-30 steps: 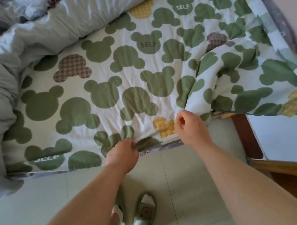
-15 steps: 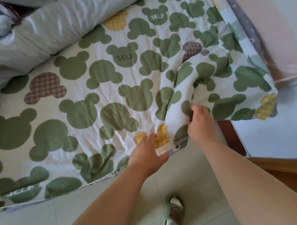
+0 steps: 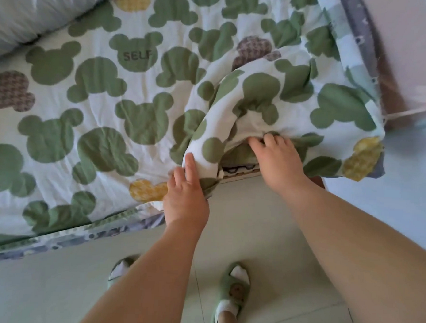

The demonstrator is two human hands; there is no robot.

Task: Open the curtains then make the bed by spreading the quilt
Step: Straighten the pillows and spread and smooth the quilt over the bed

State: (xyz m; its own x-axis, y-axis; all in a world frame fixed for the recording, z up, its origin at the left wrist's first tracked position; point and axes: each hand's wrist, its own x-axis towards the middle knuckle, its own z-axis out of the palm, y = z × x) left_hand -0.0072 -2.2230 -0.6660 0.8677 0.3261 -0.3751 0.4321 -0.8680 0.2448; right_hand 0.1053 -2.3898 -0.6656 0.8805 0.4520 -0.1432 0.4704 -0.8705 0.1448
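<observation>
The person's left forearm (image 3: pixel 153 268) and right forearm (image 3: pixel 350 240) were bare, as were the left hand (image 3: pixel 184 199) and right hand (image 3: pixel 278 159). The right slipper (image 3: pixel 234 293) was soft sage green, open-toed, worn over a white sock, with a round brown emblem on its strap. The left slipper (image 3: pixel 120 269), the same green over white, showed only partly behind the left forearm.

- Pale tiled floor (image 3: pixel 265 224) underfoot, crossed by thin grout lines, in soft, even daylight.
- Pinkish wall (image 3: pixel 412 43) at far right, blurred.
- Brown wooden strip (image 3: pixel 393 105) running along its foot.
</observation>
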